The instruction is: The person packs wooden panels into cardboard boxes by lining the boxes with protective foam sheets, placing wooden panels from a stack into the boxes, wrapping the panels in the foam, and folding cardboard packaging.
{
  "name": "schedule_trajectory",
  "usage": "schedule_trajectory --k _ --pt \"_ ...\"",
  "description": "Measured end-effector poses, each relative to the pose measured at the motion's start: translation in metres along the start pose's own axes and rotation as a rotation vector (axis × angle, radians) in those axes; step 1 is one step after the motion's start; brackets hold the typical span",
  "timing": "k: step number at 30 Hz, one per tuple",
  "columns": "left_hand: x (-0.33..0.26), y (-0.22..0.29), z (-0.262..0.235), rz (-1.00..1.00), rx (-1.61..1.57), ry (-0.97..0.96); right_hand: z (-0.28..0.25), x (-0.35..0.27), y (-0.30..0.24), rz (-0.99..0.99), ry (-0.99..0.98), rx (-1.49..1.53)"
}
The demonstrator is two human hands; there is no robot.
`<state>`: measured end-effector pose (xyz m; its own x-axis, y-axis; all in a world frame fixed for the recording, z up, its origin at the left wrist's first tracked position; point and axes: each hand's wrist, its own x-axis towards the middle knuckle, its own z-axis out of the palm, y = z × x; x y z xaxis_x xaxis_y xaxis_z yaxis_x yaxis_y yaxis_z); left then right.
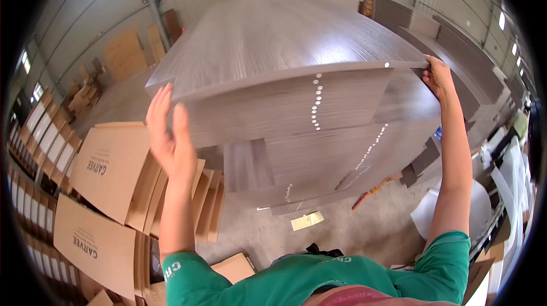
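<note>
A large grey-brown wood-grain panel (273,38) lies across the top of a tall stack of similar boards (273,104). At the panel's near right corner, my right hand (437,78) is closed on the edge, fingers curled around it. My left hand (170,135) is held up by the near left corner, thumb and fingers apart. Its fingertips overlap the panel's edge; whether they touch it I cannot tell. Small round white dots run down the stack's front edges. The panel looks slightly blurred.
Flattened brown cartons (114,163) lean in stacks on my left. More dark boards (467,61) are piled at the far right. On the concrete floor (370,232) lie a yellow paper slip (306,220) and a red-handled brush (364,196). White foam sheeting (510,181) stands at the right.
</note>
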<state>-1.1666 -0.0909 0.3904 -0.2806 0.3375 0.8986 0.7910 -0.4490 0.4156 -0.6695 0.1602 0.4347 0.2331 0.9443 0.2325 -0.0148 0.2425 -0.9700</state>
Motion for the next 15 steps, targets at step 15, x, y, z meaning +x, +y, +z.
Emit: schedule_trajectory --k 15 --pt "-0.011 0.073 0.067 -0.872 -1.333 -0.336 -0.129 -0.191 -0.047 -0.105 0.364 0.609"
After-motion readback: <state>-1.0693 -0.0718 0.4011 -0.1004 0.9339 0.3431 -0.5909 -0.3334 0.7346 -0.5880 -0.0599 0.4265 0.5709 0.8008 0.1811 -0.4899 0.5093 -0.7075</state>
